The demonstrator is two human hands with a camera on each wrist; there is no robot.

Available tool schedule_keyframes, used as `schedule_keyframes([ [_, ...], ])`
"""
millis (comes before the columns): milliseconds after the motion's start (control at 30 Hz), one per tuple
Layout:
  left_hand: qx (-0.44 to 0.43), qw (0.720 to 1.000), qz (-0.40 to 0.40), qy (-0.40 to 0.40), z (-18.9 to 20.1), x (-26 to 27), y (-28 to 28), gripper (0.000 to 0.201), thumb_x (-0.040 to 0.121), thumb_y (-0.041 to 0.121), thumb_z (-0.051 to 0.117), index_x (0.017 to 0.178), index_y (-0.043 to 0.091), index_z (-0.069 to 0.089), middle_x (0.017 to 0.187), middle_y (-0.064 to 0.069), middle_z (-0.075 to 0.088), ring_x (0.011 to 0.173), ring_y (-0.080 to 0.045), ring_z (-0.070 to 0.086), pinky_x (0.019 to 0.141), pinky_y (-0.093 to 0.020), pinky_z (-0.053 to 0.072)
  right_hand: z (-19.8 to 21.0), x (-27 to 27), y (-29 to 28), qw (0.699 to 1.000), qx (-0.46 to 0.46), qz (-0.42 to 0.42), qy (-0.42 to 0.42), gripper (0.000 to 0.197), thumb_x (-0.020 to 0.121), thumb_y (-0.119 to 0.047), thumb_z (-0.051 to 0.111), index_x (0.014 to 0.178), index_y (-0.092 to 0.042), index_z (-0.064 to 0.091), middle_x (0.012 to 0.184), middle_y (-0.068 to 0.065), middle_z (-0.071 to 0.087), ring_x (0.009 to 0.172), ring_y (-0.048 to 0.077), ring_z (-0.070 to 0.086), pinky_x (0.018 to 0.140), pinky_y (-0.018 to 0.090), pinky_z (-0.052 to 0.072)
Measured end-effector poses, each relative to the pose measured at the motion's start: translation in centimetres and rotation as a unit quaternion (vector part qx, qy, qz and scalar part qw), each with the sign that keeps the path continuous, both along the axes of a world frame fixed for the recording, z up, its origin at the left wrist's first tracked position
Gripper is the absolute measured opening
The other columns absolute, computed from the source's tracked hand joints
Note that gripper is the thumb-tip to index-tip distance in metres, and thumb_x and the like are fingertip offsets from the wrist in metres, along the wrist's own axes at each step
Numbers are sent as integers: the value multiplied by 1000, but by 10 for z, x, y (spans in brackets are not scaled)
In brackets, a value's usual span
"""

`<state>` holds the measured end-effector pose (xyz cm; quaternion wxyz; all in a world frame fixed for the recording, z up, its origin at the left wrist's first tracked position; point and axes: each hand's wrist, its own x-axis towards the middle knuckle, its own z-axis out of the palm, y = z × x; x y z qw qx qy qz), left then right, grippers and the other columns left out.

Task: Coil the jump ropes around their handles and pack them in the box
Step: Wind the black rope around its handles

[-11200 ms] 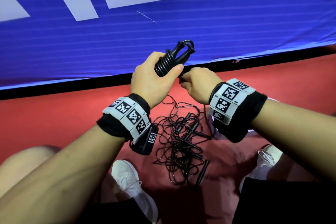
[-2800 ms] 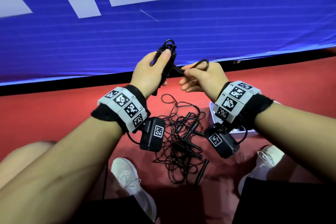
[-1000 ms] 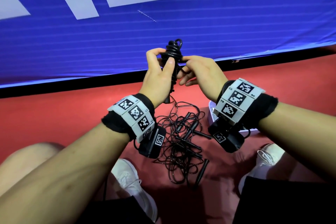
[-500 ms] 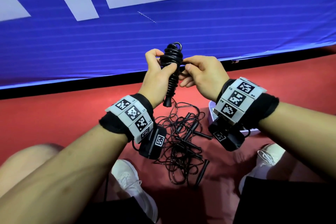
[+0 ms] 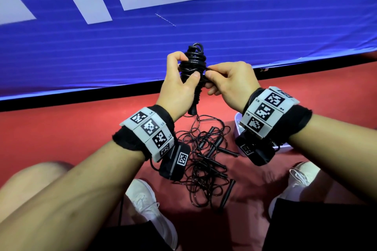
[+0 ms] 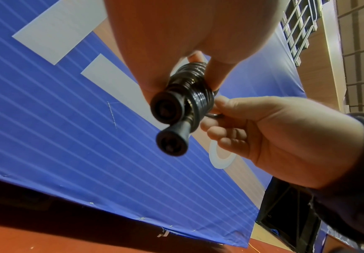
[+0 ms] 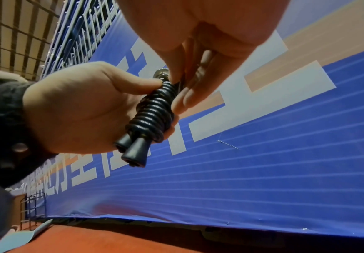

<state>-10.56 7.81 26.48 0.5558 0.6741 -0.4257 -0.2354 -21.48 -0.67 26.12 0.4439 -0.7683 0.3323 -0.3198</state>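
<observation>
Right hand (image 5: 228,85) lower; two handles (image 6: 172,123) coiled.

Two grips at work, my left grip (image 5: 177,85) and my right grip (image 5: 232,85), on one coiled jump rope (image 5: 193,63). Two handle ends (image 6: 172,142) stick out of that bundle side by side. One tangle of loose ropes (image 5: 206,163) lies on the red floor (image 5: 61,138); how many ropes and handles are in it I cannot tell. One pale box (image 5: 237,126) shows, mostly hidden behind my right wrist. Two marker wristbands (image 5: 149,130), one on each wrist. Two white shoes (image 5: 146,204). One blue banner (image 5: 183,36) runs across the back.
</observation>
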Motion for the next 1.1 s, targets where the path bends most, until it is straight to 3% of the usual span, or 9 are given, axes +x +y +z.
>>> schedule_keyframes([
  [133, 7, 1000, -3, 9, 2, -2, -1, 30, 97, 5, 45, 96, 33, 35, 81, 4, 51, 69, -23, 49, 60, -42, 44, -1, 0, 2, 999, -24, 17, 14, 20, 93, -13, 51, 92, -8, 71, 62, 1, 63, 57, 18, 65, 70, 32, 54],
  [300, 0, 999, -10, 31, 4, -4, 2, 21, 82, 21, 44, 96, 36, 37, 81, 1, 52, 71, -26, 51, 63, -49, 47, -3, 1, 5, 998, -43, 37, 37, 25, 94, -5, 42, 102, 1, 65, 73, 6, 67, 67, 19, 67, 77, 36, 54],
  [500, 1, 1000, -17, 9, 3, -5, 2, 20, 88, 19, 45, 96, 35, 37, 84, 5, 53, 69, -21, 48, 62, -40, 45, -2, 1, 3, 999, -32, 17, 38, 23, 93, -7, 47, 98, -7, 69, 65, 2, 63, 60, 17, 66, 69, 27, 53],
  [667, 8, 1000, -17, -20, 2, -6, 4, 23, 91, 16, 47, 94, 37, 38, 85, 10, 53, 69, -21, 52, 70, -50, 50, 0, -1, 2, 998, -30, 10, 60, 21, 92, -9, 51, 91, -2, 70, 67, 5, 66, 61, 18, 66, 71, 27, 54],
  [767, 8, 1000, -14, -22, 2, -6, 4, 19, 85, 23, 48, 92, 38, 41, 86, 12, 54, 71, -19, 53, 72, -47, 49, 2, -2, 2, 997, -29, 9, 65, 20, 91, -10, 52, 87, -1, 70, 67, 4, 67, 61, 14, 66, 71, 26, 54],
  [933, -2, 1000, 1, -13, 0, -5, 2, 33, 93, 2, 48, 90, 35, 43, 87, 13, 57, 75, -16, 54, 73, -40, 48, 2, -1, 4, 997, -37, 4, 71, 20, 91, -11, 53, 85, -2, 70, 68, 4, 68, 62, 14, 67, 70, 26, 53],
  [1100, -5, 1000, -10, -2, 2, -3, 3, 34, 93, 0, 48, 88, 33, 46, 88, 10, 58, 75, -19, 54, 68, -40, 50, 2, -1, 4, 998, -23, 6, 62, 16, 89, -12, 57, 83, -4, 69, 67, 1, 68, 60, 11, 66, 69, 23, 52],
])
